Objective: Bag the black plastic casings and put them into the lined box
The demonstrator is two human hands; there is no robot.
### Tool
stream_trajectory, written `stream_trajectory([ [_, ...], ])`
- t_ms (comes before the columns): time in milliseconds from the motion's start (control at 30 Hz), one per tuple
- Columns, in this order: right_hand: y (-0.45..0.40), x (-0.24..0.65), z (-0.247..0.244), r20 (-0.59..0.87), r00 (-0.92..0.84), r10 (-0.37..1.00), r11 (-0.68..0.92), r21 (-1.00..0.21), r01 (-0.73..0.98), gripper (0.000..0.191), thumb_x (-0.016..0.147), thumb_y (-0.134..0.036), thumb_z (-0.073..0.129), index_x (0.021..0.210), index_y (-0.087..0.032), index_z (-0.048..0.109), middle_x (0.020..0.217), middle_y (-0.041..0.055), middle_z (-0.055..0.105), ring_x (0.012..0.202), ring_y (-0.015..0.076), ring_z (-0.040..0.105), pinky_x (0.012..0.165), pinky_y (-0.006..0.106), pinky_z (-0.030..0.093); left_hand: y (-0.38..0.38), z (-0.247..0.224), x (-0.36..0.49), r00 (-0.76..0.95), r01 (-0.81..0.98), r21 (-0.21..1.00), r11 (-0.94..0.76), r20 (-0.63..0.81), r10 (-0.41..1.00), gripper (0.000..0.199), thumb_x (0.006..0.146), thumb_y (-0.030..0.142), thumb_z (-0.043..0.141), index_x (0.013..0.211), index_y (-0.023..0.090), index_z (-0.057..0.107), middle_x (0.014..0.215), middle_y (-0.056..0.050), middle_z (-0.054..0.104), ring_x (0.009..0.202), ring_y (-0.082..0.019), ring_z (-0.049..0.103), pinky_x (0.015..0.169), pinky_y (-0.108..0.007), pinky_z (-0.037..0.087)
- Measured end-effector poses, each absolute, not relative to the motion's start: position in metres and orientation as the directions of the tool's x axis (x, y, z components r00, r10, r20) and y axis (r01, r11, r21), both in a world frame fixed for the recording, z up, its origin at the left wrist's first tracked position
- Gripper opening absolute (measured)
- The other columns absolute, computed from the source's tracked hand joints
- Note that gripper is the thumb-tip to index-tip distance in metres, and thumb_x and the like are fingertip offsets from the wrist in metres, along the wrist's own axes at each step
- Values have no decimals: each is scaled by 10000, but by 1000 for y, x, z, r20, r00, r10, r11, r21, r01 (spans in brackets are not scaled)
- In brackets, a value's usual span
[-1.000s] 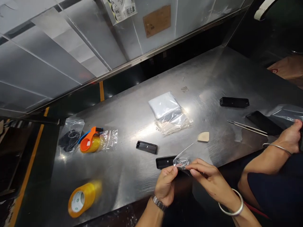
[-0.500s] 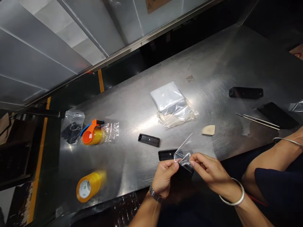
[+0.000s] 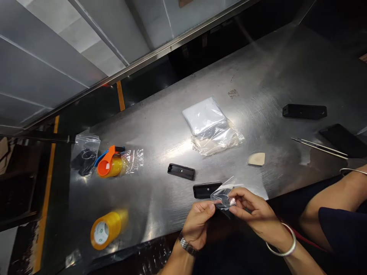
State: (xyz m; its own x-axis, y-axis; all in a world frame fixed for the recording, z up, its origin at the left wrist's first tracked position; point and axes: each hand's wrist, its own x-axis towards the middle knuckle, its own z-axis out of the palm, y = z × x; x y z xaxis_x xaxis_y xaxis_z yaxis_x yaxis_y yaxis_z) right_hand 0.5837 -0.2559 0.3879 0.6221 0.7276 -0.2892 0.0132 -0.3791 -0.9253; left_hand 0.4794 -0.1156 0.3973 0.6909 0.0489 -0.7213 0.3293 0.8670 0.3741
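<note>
A small clear plastic bag (image 3: 222, 199) is stretched between my two hands near the table's front edge. My left hand (image 3: 197, 217) pinches its left side between thumb and fingers. On the opposite side my right hand (image 3: 252, 210) grips the bag, thumb and fingertips bent around its edge. Just behind the bag lies a shallow black plastic case (image 3: 205, 190), partly covered by the film. A second black case (image 3: 181, 171) rests farther left, its hollow side up. Whether anything sits inside the bag I cannot make out.
On the steel table (image 3: 155, 141) are a stack of clear bags (image 3: 210, 124), a beige wedge (image 3: 256, 159), tweezers (image 3: 319, 147), a black part (image 3: 304, 111), an orange tape dispenser (image 3: 107, 164) and yellow tape rolls (image 3: 106, 229). Another person's arm (image 3: 335, 194) rests at the right.
The dark piece that showed below the bag is out of sight. My right hand has shifted its fingers on the film, and the view has moved slightly.
</note>
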Motion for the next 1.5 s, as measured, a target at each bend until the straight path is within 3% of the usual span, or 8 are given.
stream_trajectory([
  [367, -250, 585, 408, -68, 508, 858, -353, -798, 489, 118, 845, -194, 450, 925, -211, 534, 769, 27, 577, 634, 136, 573, 553, 246, 482, -114, 392, 469, 697, 314, 323, 893, -716, 14, 253, 710, 264, 659, 898, 98, 693, 782, -120, 702, 792, -230, 638, 810, -355, 433],
  [667, -244, 569, 397, 163, 653, 740, -300, -789, 536, 212, 811, -111, 483, 978, -202, 577, 780, 40, 627, 700, 158, 619, 616, 265, 513, -110, 390, 461, 685, 281, 299, 912, -728, 27, 230, 770, 227, 590, 938, 97, 677, 792, -118, 699, 837, -228, 631, 828, -355, 430],
  [767, -245, 566, 393, 155, 691, 707, -299, -819, 490, 193, 793, -89, 502, 943, -192, 567, 745, 30, 613, 655, 147, 606, 583, 257, 503, -109, 390, 460, 679, 263, 277, 924, -733, 27, 223, 775, 228, 583, 925, 94, 680, 795, -122, 697, 835, -229, 634, 831, -354, 430],
  [1033, -245, 570, 399, 72, 591, 803, -312, -794, 521, 164, 796, -157, 529, 941, -197, 592, 709, 22, 608, 625, 135, 603, 557, 236, 493, -105, 392, 458, 690, 236, 239, 942, -723, 10, 234, 768, 247, 597, 938, 104, 671, 816, -120, 698, 809, -222, 643, 822, -350, 440],
  [1500, -241, 564, 399, 226, 568, 792, -243, -735, 632, 384, 766, -57, 548, 1121, -198, 509, 834, 53, 642, 729, 171, 612, 626, 290, 511, -104, 397, 459, 698, 230, 278, 933, -715, 40, 228, 772, 236, 590, 930, 94, 671, 827, -126, 694, 844, -231, 632, 833, -354, 432],
])
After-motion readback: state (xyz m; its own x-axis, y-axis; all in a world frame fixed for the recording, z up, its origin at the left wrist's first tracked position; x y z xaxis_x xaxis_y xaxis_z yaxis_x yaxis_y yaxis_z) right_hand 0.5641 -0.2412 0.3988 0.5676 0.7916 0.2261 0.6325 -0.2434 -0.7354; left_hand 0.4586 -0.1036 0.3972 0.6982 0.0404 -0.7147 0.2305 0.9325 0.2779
